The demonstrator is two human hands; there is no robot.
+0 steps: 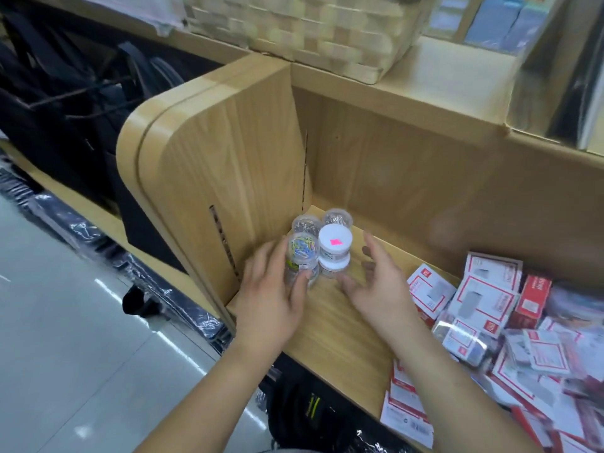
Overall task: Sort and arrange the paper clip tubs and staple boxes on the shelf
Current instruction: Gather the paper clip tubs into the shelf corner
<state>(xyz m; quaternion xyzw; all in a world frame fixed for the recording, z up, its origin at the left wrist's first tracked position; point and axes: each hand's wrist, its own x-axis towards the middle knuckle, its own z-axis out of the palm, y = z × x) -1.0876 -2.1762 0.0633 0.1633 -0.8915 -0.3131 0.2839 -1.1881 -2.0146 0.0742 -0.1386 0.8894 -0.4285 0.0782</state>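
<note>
Several small clear paper clip tubs stand stacked in the left back corner of the wooden shelf (330, 325). The front left stack is topped by a tub of coloured clips (302, 248). Beside it a tub with a white lid and pink sticker (335, 241) sits on another white-lidded tub. Two clear tubs of silver clips (336, 218) stand behind. My left hand (271, 299) curls round the front left stack. My right hand (376, 282) hovers with spread fingers just right of the white-lidded stack, not touching it. Red and white staple boxes (483, 299) lie in a loose heap at the right.
The shelf's rounded wooden side panel (228, 165) rises at the left, its back wall behind the tubs. A woven basket (294, 31) sits on the ledge above. Black bags (72, 103) hang at the left, and wrapped bags lie below the shelf beside the grey floor.
</note>
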